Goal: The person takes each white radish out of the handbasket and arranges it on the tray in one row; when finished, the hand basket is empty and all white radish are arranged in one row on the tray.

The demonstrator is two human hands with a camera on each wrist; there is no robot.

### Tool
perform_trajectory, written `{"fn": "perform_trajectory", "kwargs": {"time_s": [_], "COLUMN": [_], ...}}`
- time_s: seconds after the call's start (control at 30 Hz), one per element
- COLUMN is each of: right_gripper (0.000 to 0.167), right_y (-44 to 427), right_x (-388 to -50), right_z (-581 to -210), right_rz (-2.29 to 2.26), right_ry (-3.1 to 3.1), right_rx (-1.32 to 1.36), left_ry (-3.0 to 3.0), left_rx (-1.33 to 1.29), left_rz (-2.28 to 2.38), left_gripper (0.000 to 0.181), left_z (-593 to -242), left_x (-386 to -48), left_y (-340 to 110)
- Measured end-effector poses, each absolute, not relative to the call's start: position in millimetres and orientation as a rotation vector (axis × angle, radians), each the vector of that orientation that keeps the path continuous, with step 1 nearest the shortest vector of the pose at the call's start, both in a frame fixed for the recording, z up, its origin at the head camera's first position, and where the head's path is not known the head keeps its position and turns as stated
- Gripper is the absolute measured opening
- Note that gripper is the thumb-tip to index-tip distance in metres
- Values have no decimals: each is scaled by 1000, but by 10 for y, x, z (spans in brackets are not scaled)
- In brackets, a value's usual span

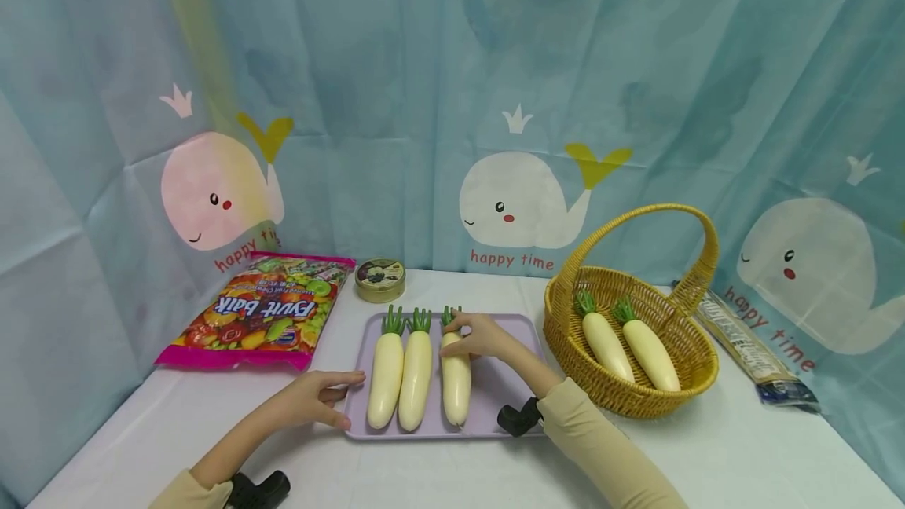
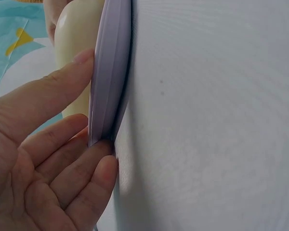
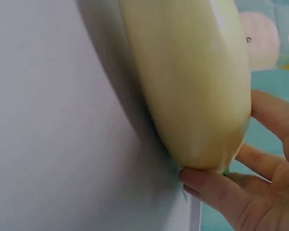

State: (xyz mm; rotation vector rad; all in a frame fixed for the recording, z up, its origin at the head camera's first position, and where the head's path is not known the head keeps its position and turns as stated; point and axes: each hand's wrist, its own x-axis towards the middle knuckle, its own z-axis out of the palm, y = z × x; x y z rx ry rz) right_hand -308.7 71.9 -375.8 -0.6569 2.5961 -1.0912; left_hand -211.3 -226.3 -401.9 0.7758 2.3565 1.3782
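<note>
My right hand (image 1: 481, 336) grips a white radish (image 1: 456, 391) near its green leafy end, thumb and fingers on either side; the right wrist view shows this radish (image 3: 188, 86) close up. It lies over the purple tray (image 1: 505, 383). Two more white radishes, one on the left (image 1: 385, 379) and one beside it (image 1: 415, 383), lie on the tray, leaves away from me. At the tray's near left corner, my left hand (image 1: 314, 397) holds the rim (image 2: 108, 72), thumb on its upper side and fingertips against its outer edge.
Right of the tray stands a wicker basket (image 1: 700, 360) with a tall handle and two white radishes (image 1: 650, 356) inside. A long packet (image 1: 756, 352) lies beyond it. Back left are a candy bag (image 1: 258, 309) and a round tin (image 1: 380, 280). A whale-print curtain (image 1: 396, 100) hangs behind.
</note>
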Motion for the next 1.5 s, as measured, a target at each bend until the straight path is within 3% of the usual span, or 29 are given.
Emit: {"fn": "perform_trajectory", "kwargs": {"time_s": [1.5], "right_gripper": [45], "right_y": [643], "right_x": [-3088], "right_z": [-3720], "right_rz": [-1063], "right_ry": [2612], "right_rx": [-693], "left_ry": [2326], "left_rx": [762], "left_rz": [1389], "left_gripper": [73], "left_z": [-4009], "left_x": [-2119], "left_y": [-2263]}}
